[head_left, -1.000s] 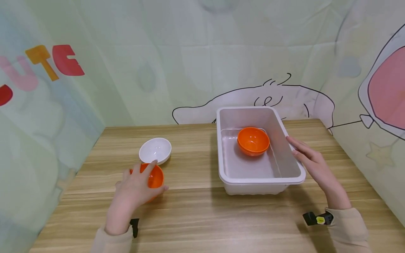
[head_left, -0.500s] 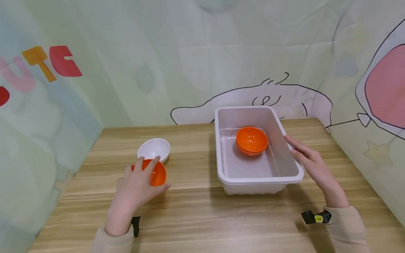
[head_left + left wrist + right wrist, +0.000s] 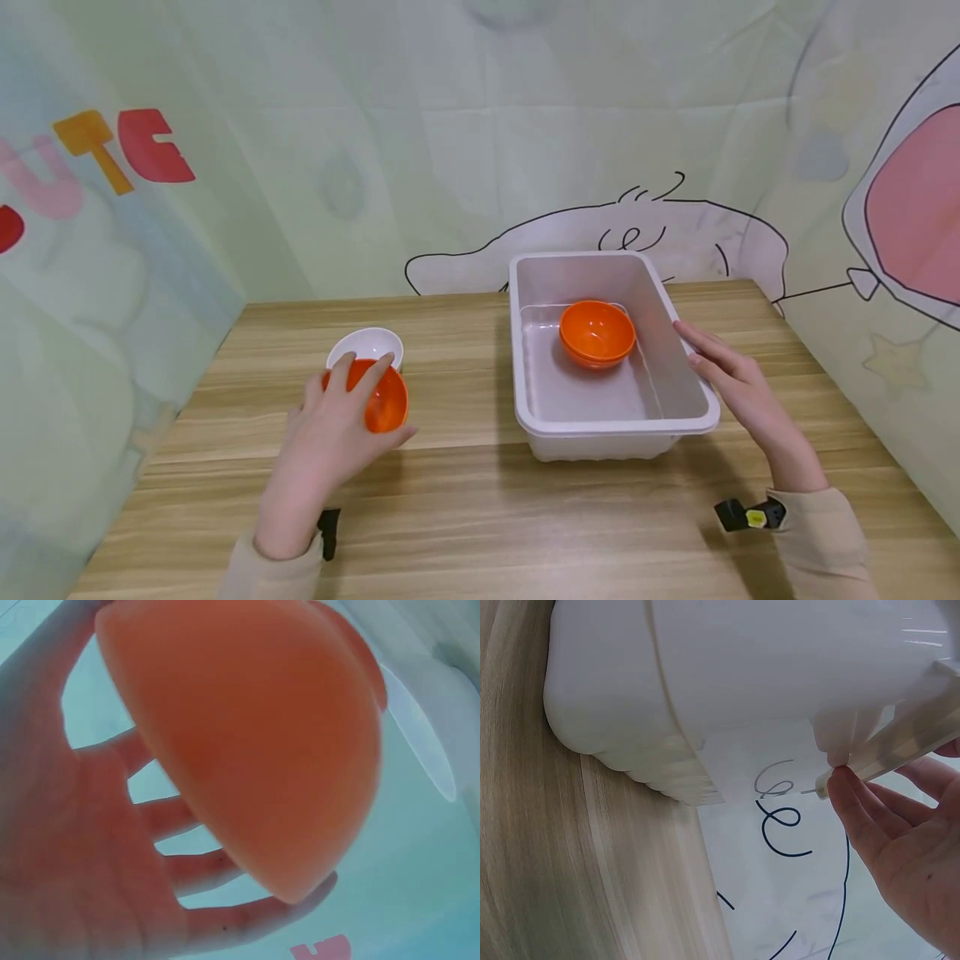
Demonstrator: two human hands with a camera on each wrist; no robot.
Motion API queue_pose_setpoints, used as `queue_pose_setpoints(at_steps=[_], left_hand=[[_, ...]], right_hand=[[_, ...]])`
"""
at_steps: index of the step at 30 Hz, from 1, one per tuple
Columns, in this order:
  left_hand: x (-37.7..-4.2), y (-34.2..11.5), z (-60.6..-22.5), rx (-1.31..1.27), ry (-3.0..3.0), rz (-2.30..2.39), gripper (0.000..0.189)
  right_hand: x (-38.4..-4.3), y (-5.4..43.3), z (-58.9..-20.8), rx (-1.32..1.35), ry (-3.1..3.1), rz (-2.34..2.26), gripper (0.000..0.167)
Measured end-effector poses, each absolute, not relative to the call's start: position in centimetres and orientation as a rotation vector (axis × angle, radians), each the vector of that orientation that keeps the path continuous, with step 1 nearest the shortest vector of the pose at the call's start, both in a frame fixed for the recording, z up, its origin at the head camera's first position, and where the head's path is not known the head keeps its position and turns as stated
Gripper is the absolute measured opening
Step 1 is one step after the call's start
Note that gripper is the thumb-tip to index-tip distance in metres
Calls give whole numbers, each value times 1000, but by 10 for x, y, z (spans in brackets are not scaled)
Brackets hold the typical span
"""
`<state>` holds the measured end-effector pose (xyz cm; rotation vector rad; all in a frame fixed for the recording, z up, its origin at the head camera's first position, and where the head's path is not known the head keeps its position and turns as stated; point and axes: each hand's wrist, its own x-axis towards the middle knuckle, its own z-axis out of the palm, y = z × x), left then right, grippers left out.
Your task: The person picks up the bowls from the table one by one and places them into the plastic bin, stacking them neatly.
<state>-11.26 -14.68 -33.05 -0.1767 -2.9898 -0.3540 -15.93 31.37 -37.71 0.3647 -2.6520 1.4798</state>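
My left hand (image 3: 337,421) grips an orange bowl (image 3: 388,404), fingers spread over its far side and thumb near the closer rim. The left wrist view shows the bowl's smooth outside (image 3: 255,735) with fingertips along the rim. Just behind it, a white bowl (image 3: 369,340) rests on the table, partly covered by the orange one in the head view. My right hand (image 3: 738,387) touches the right rim of a white plastic bin (image 3: 618,428) with extended fingers. Inside the bin sit stacked orange bowls (image 3: 597,335). In the right wrist view, fingertips (image 3: 846,784) meet the rim's outer edge.
The wooden table (image 3: 465,517) carries the bin right of centre and the white bowl left of centre. A printed cloth (image 3: 375,150) hangs behind the table and along both sides. Black camera mounts (image 3: 750,515) are strapped at the wrists.
My left hand has raised the orange bowl and carried it away from me and a little right, so it overlaps the white bowl more. The right hand and bin stay put.
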Motion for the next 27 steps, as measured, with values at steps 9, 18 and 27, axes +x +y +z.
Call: queue_pose_setpoints(at_steps=[9, 18, 27], left_hand=[[-114, -140, -327, -193, -2926, -372, 84], [-117, -129, -320, -222, -2898, -380, 82], [-122, -120, -312, -233, -2892, -384, 84]], right_hand=[[-160, 314, -378, 381, -2608, 1577, 47], [-160, 314, -379, 372, -2612, 1582, 47], [-159, 314, -378, 378, -2615, 1566, 47]])
